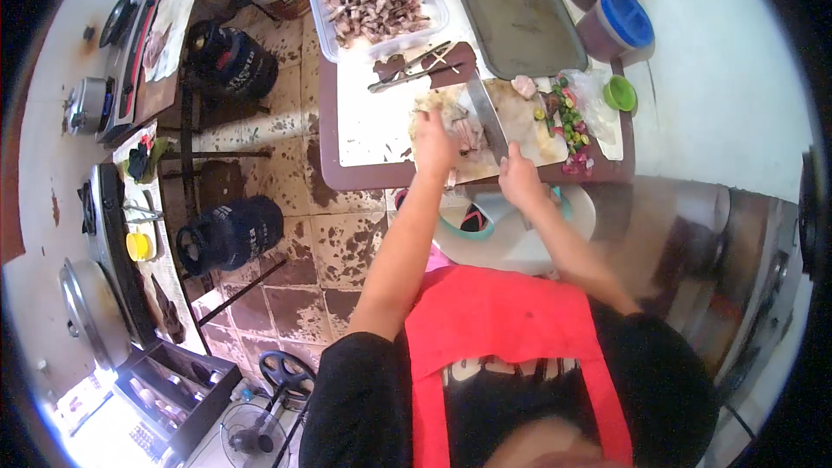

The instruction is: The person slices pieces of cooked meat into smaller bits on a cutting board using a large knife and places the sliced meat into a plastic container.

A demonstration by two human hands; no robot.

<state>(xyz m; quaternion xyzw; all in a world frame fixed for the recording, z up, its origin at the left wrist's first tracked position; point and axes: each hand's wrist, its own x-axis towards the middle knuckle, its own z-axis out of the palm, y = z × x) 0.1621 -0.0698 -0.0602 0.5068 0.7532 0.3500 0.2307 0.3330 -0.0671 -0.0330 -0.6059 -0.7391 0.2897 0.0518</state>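
My right hand is closed round the handle of a broad kitchen knife, whose blade points away from me over the cutting board. My left hand is on the left part of the board, fingers bent down onto pale chopped meat; its fingertips are partly hidden. Between the hand and the blade lie pinkish strips of meat. Right of the knife, small green citrus fruits and red onions sit in a loose heap at the board's edge.
Beyond the board are metal tongs, a clear tub of chopped meat and a dark tray. A green cup and a blue-lidded container stand at the right. Gas cylinders stand on the floor at left.
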